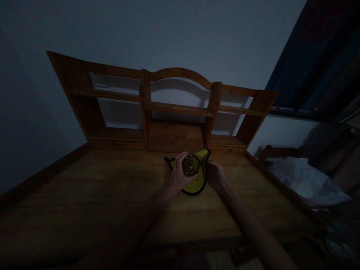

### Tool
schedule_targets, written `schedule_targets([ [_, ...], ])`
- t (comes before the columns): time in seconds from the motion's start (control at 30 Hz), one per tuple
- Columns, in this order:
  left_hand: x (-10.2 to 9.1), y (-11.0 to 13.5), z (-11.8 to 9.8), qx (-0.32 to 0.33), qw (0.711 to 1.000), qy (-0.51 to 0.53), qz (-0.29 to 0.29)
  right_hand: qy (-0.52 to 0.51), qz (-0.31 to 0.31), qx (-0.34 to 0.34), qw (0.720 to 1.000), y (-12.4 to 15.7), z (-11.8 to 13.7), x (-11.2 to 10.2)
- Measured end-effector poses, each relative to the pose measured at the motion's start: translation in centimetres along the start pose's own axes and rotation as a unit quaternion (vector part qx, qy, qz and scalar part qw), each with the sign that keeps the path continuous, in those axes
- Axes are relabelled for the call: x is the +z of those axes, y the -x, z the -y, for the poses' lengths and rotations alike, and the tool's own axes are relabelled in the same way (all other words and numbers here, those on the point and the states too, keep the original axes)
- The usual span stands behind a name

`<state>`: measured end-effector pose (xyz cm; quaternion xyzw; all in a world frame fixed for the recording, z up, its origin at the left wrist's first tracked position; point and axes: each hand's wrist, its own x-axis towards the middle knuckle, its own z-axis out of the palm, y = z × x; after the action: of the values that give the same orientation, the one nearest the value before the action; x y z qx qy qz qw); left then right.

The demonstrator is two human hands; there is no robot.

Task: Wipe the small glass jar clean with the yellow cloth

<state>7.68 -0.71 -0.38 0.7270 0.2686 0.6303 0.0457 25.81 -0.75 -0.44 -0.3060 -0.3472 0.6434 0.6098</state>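
Note:
My left hand (177,176) is wrapped round a dark, clear drinking glass (191,165), whose round opening faces up toward me. Behind and below the glass spreads a yellow cloth (200,183) with black edging, partly covered by the glass and my left fingers. On the cloth's right side, my right hand (216,174) is closed at the black edge, its fingertips mostly hidden behind the cloth. Both hands are above the middle of a wooden desk (112,195).
A wooden shelf unit (177,108) with several compartments stands along the desk's back edge, against the wall. Right of the desk are a wooden chair (281,152) and a white plastic bag (303,180). A dark curtain (306,67) hangs at upper right. The room is dim.

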Motion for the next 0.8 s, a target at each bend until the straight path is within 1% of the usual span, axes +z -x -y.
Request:
schedule_targets([
  [0.13,0.2,0.1,0.4,-0.018,1.000,-0.016,-0.003,-0.005,-0.001,0.009,1.000,0.0,0.0,-0.1],
  [0.33,0.2,-0.2,0.8,-0.025,0.998,-0.049,-0.017,-0.007,0.002,0.007,1.000,0.0,0.0,-0.1],
  [0.47,0.2,-0.2,0.8,-0.022,0.999,-0.048,0.008,-0.001,0.006,0.000,1.000,-0.2,-0.3,-0.4],
  [0.57,0.0,-0.1,0.4,-0.020,0.998,-0.044,0.030,0.005,0.015,-0.006,1.000,-0.1,-0.3,-0.1],
  [0.73,-0.1,0.1,0.1,0.001,0.998,-0.035,0.057,0.053,0.069,-0.045,0.995,0.6,0.1,1.2],
  [0.8,-0.2,0.1,0.1,0.005,0.997,-0.032,0.066,0.064,0.080,-0.054,0.993,0.8,0.2,1.6],
])
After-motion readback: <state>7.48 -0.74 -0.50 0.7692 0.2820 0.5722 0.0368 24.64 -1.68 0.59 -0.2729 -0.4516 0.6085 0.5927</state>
